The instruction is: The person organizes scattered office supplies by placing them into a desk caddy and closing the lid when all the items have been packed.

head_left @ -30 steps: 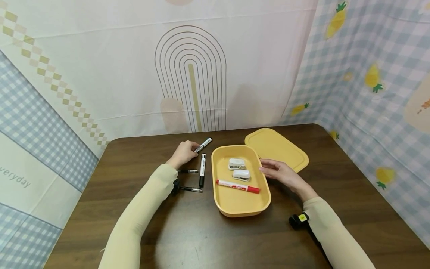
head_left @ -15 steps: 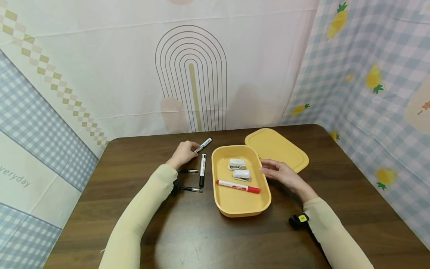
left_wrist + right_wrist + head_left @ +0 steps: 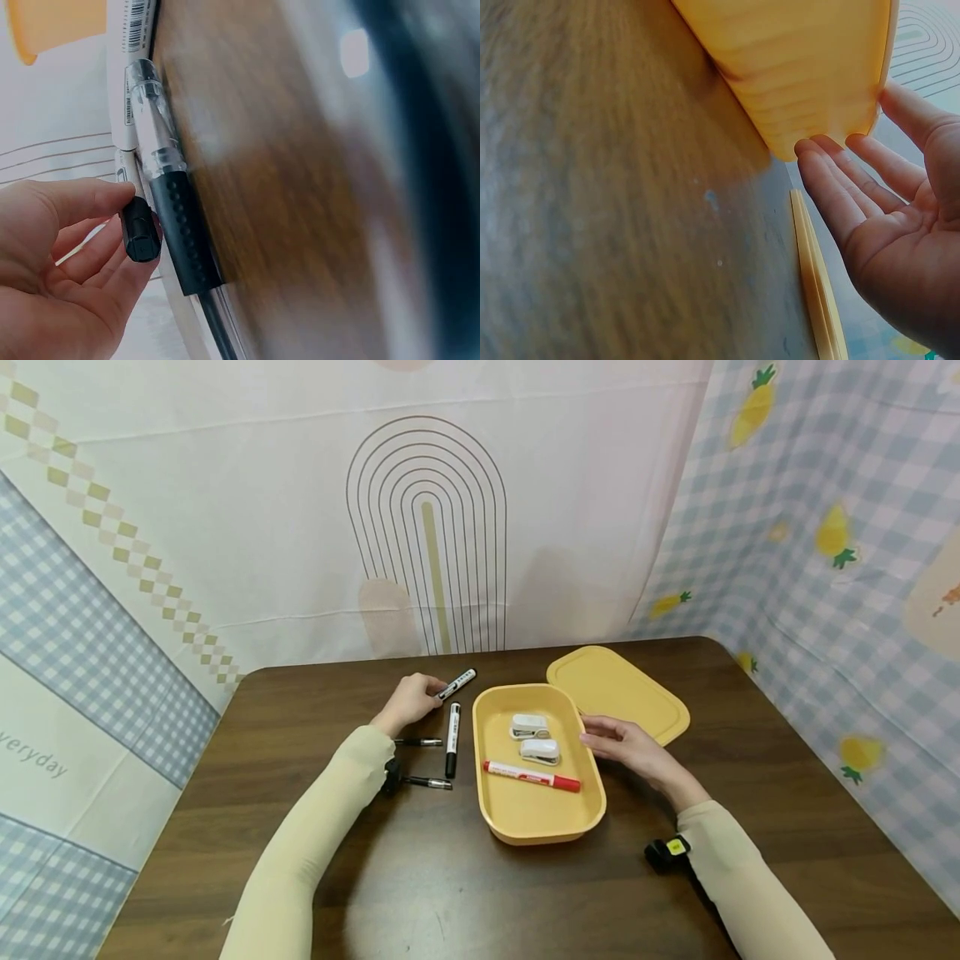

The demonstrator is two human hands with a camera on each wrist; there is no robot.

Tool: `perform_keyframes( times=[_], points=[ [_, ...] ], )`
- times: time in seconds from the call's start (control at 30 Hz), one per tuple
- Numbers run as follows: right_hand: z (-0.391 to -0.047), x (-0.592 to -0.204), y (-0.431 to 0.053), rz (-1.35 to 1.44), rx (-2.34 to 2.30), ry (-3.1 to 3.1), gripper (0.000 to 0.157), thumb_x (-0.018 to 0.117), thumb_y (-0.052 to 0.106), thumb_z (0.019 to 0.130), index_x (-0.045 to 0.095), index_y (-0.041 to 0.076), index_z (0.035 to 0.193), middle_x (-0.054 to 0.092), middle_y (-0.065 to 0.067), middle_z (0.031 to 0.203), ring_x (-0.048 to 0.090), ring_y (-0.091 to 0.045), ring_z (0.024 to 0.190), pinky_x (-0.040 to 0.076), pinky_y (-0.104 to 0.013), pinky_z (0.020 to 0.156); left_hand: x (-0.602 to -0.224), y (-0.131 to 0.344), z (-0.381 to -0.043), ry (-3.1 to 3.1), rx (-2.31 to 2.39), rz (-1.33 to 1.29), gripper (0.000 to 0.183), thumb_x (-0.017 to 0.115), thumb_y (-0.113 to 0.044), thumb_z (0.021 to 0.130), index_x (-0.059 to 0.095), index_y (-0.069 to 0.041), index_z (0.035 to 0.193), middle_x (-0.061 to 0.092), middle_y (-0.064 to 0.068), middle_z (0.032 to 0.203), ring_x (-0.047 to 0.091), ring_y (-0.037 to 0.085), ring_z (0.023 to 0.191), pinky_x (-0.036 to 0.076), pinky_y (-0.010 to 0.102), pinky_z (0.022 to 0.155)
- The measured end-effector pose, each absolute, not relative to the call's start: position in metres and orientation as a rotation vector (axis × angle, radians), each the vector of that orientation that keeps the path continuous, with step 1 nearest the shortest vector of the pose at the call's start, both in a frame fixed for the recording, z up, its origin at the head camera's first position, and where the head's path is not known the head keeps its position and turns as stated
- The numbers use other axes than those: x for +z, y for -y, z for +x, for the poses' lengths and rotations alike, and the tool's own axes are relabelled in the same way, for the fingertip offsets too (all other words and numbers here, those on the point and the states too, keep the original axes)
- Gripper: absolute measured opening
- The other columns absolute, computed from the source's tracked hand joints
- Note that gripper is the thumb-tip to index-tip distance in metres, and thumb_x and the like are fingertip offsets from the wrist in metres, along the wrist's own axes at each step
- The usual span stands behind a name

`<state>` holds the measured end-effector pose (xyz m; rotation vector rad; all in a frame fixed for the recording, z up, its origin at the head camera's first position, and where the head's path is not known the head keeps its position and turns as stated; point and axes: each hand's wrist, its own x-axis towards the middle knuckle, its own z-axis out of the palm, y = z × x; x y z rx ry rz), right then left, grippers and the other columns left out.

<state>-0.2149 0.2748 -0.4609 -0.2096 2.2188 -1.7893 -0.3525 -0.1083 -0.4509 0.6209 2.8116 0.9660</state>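
My left hand [image 3: 408, 702] pinches a white marker [image 3: 458, 683] near the back of the table; its black end [image 3: 141, 232] sits between thumb and fingers in the left wrist view. A second white marker [image 3: 453, 735] with a black cap lies just beside that hand. Two black gel pens, an upper pen [image 3: 422, 742] and a lower pen [image 3: 427, 783], lie by the left wrist. With fairly straight fingers, my right hand [image 3: 630, 747] touches the right wall of a yellow box [image 3: 532, 820], thumb at the rim. Inside are two white mini staplers [image 3: 529, 724] and a red marker [image 3: 532, 776].
A yellow lid [image 3: 622, 693] lies flat behind the right hand, close to the box. The brown wooden table [image 3: 450, 893] ends at a printed cloth backdrop [image 3: 585, 485]. Dark straps with small devices [image 3: 667, 852] sit at the wrists.
The far end of the white marker in my left hand has shifted very slightly to the right. My right hand and the box have stayed in place.
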Motion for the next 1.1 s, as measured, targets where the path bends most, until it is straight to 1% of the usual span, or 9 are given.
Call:
perform_keyframes(
  times=[0.3,0.57,0.73,0.83,1.03,1.1],
  points=[
    [-0.215,-0.462,-0.275,-0.207,-1.789,-2.220,0.064,0.067,0.025,0.099,0.041,-0.007,0.149,0.047,-0.029,0.146,0.056,-0.028,0.127,0.052,-0.029,0.095,-0.454,0.110,-0.355,-2.784,1.032,0.606,0.032,0.065,-0.002,0.090,0.071,0.003,0.122,0.072,0.017,0.115,0.066,0.028,0.105,0.051,0.041,0.092],
    [-0.216,-0.465,-0.276,-0.228,-1.804,-2.209,0.063,0.065,0.025,0.100,0.041,-0.006,0.149,0.047,-0.029,0.146,0.057,-0.026,0.125,0.052,-0.029,0.094,-0.447,0.111,-0.354,-2.745,1.134,0.570,0.033,0.066,-0.005,0.090,0.070,0.002,0.123,0.071,0.016,0.117,0.065,0.027,0.106,0.051,0.040,0.091],
    [-0.216,-0.464,-0.276,-0.224,-1.807,-2.203,0.063,0.066,0.024,0.100,0.040,-0.007,0.149,0.047,-0.029,0.146,0.057,-0.023,0.124,0.052,-0.029,0.094,-0.440,0.113,-0.355,-2.747,1.158,0.549,0.034,0.065,-0.006,0.092,0.070,0.001,0.125,0.070,0.016,0.122,0.063,0.026,0.108,0.050,0.041,0.093],
    [-0.216,-0.464,-0.276,-0.223,-1.807,-2.200,0.063,0.065,0.024,0.100,0.040,-0.007,0.149,0.046,-0.029,0.146,0.057,-0.024,0.124,0.052,-0.029,0.094,-0.435,0.116,-0.355,-2.746,1.183,0.526,0.034,0.065,-0.008,0.093,0.070,-0.001,0.126,0.069,0.016,0.123,0.063,0.026,0.107,0.050,0.040,0.091],
    [-0.216,-0.463,-0.276,-0.228,-1.796,-2.210,0.063,0.065,0.024,0.100,0.040,-0.006,0.150,0.046,-0.029,0.147,0.056,-0.026,0.126,0.052,-0.029,0.094,-0.420,0.120,-0.358,-2.747,1.236,0.513,0.033,0.065,-0.010,0.095,0.070,-0.003,0.127,0.070,0.017,0.120,0.065,0.027,0.098,0.051,0.038,0.081],
    [-0.216,-0.463,-0.276,-0.231,-1.791,-2.214,0.063,0.065,0.024,0.100,0.040,-0.006,0.150,0.046,-0.028,0.147,0.056,-0.026,0.126,0.052,-0.029,0.094,-0.416,0.122,-0.360,-2.746,1.257,0.527,0.034,0.064,-0.009,0.095,0.069,-0.002,0.128,0.070,0.017,0.122,0.064,0.027,0.099,0.051,0.037,0.082]
  ],
)
